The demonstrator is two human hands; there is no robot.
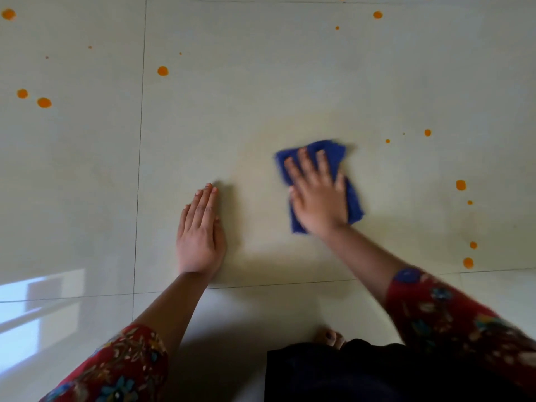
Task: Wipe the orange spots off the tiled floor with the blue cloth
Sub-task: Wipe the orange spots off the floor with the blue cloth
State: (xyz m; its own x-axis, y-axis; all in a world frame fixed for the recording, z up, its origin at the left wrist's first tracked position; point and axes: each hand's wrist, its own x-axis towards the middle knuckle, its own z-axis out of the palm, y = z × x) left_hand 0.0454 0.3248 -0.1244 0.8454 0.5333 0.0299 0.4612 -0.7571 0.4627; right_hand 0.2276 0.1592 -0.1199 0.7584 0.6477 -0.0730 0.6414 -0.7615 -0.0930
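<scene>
A: The dark clothing [362, 375] is filling the bottom edge. My right hand [317, 195], fingers spread, is pressing the cloth [355, 204] onto the floor [261, 82]; the left hand [200, 236] is lying flat, fingers together.

B: I'm worrying a soiled cloth is going to smear the spots [460, 185] wider.

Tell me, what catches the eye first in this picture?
The blue cloth near the middle stands out, pressed to the pale tiled floor under the right hand. Bright orange spots lie scattered across the tiles at upper left and down the right side. The left hand rests flat on the floor, left of the cloth.
</scene>
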